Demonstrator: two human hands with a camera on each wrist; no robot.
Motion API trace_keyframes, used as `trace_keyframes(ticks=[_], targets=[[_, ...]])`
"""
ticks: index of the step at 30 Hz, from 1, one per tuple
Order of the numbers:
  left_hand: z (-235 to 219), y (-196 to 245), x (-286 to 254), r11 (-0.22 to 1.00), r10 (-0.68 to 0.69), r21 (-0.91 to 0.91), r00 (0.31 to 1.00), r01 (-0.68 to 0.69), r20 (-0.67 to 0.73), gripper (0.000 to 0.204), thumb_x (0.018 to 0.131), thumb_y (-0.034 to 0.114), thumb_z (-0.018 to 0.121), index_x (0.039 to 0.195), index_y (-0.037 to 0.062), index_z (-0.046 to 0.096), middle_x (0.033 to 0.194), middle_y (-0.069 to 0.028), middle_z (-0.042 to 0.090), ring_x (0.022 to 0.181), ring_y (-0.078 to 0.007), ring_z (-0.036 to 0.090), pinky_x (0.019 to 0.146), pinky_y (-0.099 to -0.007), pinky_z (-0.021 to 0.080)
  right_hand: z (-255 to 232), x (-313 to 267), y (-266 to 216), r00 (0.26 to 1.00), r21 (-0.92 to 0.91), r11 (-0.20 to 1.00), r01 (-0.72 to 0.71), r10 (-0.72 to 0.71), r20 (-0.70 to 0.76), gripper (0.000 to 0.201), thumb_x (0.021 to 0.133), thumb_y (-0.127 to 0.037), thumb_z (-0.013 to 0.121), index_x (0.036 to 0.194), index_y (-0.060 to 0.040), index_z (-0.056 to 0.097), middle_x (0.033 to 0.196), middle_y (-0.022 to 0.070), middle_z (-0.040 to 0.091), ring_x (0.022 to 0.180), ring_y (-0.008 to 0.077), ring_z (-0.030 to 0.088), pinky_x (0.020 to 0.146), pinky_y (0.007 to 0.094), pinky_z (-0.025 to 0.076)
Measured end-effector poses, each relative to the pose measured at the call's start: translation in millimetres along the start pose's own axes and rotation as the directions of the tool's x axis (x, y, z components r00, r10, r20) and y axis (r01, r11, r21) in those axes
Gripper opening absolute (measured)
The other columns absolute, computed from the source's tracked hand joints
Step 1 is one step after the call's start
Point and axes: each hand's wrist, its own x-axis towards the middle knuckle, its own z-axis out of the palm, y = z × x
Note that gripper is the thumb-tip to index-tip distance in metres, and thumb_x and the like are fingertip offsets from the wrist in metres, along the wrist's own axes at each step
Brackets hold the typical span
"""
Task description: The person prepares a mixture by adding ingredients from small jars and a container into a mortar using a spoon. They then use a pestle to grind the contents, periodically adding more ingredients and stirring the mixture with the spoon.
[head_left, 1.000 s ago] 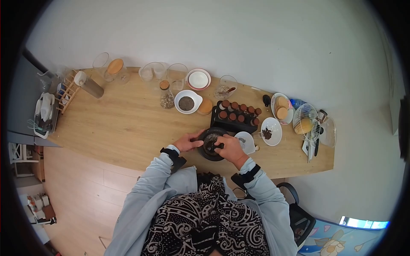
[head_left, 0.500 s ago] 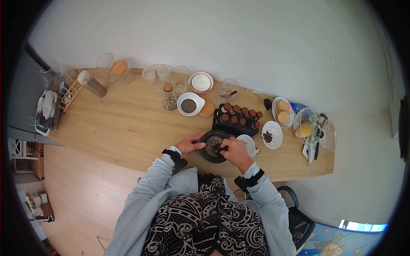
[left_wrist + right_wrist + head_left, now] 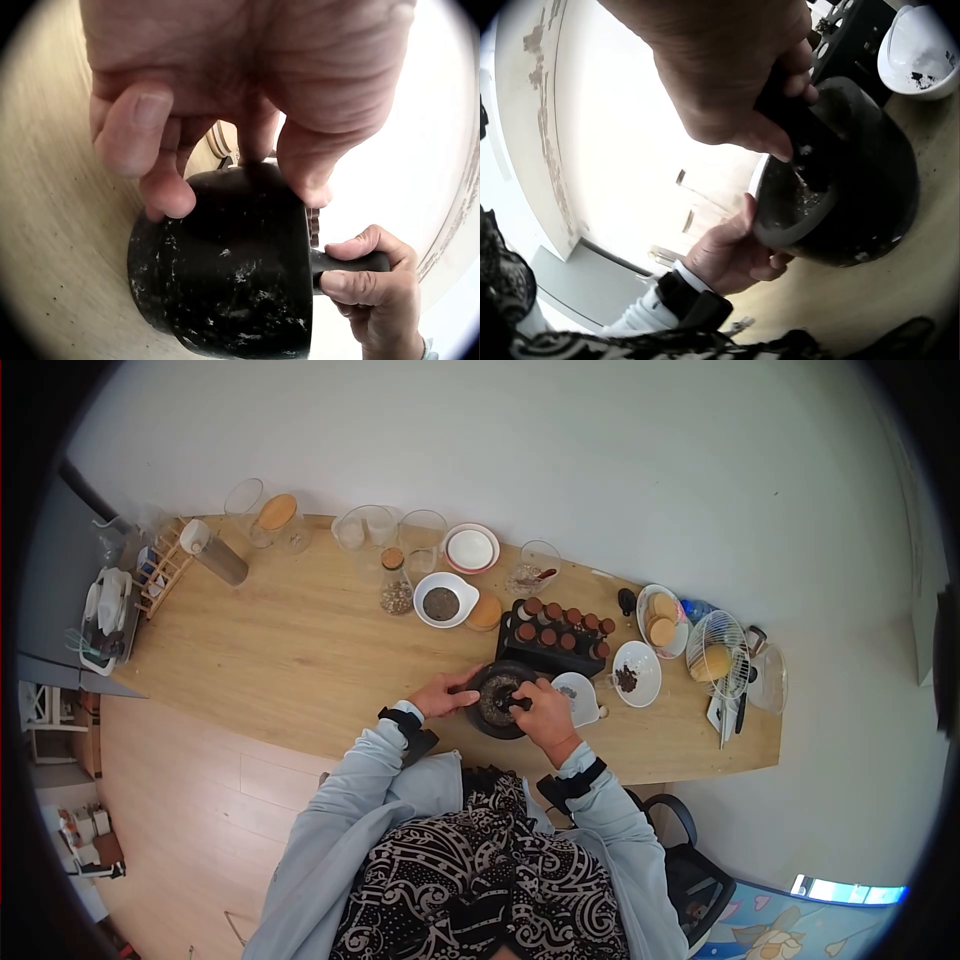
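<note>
A black mortar [image 3: 501, 733] with coarse, greyish ground material inside stands near the table's front edge. Thumb and fingers of my left hand [image 3: 440, 695] grip it at the left rim. Powdery white marks streak the mortar's outer wall [image 3: 240, 277] in the left wrist view. My right hand [image 3: 547, 715] holds a black pestle [image 3: 367, 262], whose lower end is down inside the mortar. From the right wrist view, the pestle [image 3: 810, 142] leans across the opening, and the right hand hides its upper part.
Behind the mortar stands a black rack [image 3: 516, 650] of brown-capped jars. A white spouted bowl [image 3: 582, 705] sits close on the right, beyond it a white bowl [image 3: 647, 662] with dark pieces. Further back are a bowl of dark grains [image 3: 462, 585], a corked jar [image 3: 395, 595] and glass vessels.
My right hand shifts slightly within the mortar, moving the pestle about, and more of the ground material shows now than a second ago. The left hand keeps its grip on the rim.
</note>
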Motion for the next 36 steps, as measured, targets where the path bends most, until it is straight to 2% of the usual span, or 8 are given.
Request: trace_keyframes(ticks=[8,10,13,20,22,28,31,36], targets=[[-1.3,-2.7,1.2,1.0,-0.013,0.014,1.0,0.013,-0.001,0.069,0.09,0.038,0.064,0.149,0.0236,0.032,0.073,0.004,0.051,0.056,-0.0063,0.045,0.049,-0.0218,0.038,3.6,-3.5,7.9,0.999,0.114,0.993,0.013,-0.007,-0.053,0.023,0.063,-0.014,0.076,0.083,-0.0109,0.063,0.081,0.0095,0.059,0.072,0.0326,0.063,0.062,0.0425,0.051],[-1.6,-2.2,3.4,1.0,-0.015,0.015,1.0,0.015,-0.012,0.069,0.089,0.039,0.064,0.148,0.0236,0.033,0.073,0.0027,0.054,0.054,-0.007,0.046,0.05,-0.0227,0.04,-5.6,-2.3,16.9,0.992,0.229,0.973,0.033,-0.06,0.112,0.023,0.064,-0.014,0.075,0.083,-0.0107,0.063,0.08,0.0098,0.06,0.073,0.0329,0.063,0.062,0.0424,0.051],[-2.2,-0.7,0.6,1.0,-0.014,0.018,1.0,0.014,0.002,0.069,0.089,0.039,0.064,0.148,0.0233,0.033,0.073,0.0029,0.054,0.055,-0.0069,0.047,0.05,-0.0227,0.039,-17.1,4.3,5.1,0.992,-0.04,0.999,-0.023,0.028,0.127,0.022,0.064,-0.014,0.075,0.083,-0.0113,0.063,0.081,0.0106,0.06,0.073,0.0335,0.062,0.062,0.0426,0.051],[0.3,4.3,-1.1,1.0,-0.006,-0.007,1.0,0.006,-0.009,0.069,0.089,0.039,0.065,0.148,0.0226,0.033,0.073,0.004,0.051,0.057,-0.0062,0.045,0.05,-0.0218,0.038,-1.3,0.7,1.8,0.996,0.048,0.995,0.086,-0.086,0.003,0.022,0.064,-0.015,0.075,0.082,-0.0129,0.063,0.08,0.0094,0.058,0.072,0.0336,0.062,0.063,0.0433,0.05],[0.8,0.7,-1.5,1.0,-0.01,0.001,1.0,0.01,-0.022,0.068,0.089,0.037,0.065,0.148,0.0236,0.034,0.073,0.0031,0.053,0.056,-0.0066,0.046,0.051,-0.0224,0.04,-12.6,1.6,13.0,0.986,0.105,0.994,0.035,-0.051,0.156,0.023,0.063,-0.016,0.076,0.082,-0.0129,0.063,0.08,0.0081,0.057,0.071,0.0333,0.062,0.061,0.0434,0.05],[0.3,-0.7,-0.8,0.999,-0.021,-0.029,1.0,0.02,-0.022,0.069,0.088,0.038,0.066,0.148,0.0231,0.034,0.075,0.004,0.053,0.056,-0.0067,0.046,0.051,-0.0222,0.039,-2.8,2.5,8.9,0.995,0.085,0.996,-0.034,0.042,-0.095,0.024,0.062,-0.016,0.077,0.081,-0.0118,0.064,0.08,0.0089,0.06,0.073,0.0331,0.062,0.064,0.0429,0.05],[-1.5,-5.0,0.9,1.0,-0.012,-0.021,1.0,0.012,-0.004,0.069,0.088,0.039,0.066,0.148,0.0234,0.034,0.075,0.0038,0.054,0.056,-0.0066,0.046,0.05,-0.0218,0.039,6.6,-0.7,4.7,0.999,0.21,0.978,-0.01,0.018,-0.039,0.024,0.062,-0.014,0.077,0.081,-0.0114,0.064,0.08,0.0087,0.06,0.074,0.0328,0.063,0.064,0.0426,0.051],[-0.6,-1.4,0.3,0.999,-0.02,-0.029,1.0,0.02,-0.005,0.069,0.088,0.038,0.066,0.148,0.0235,0.034,0.075,0.004,0.054,0.057,-0.0067,0.046,0.051,-0.0221,0.04,-16.0,5.0,17.1,0.994,0.122,0.991,-0.058,0.045,0.101,0.024,0.062,-0.015,0.078,0.081,-0.011,0.064,0.079,0.0093,0.06,0.074,0.0329,0.063,0.064,0.0424,0.05]])
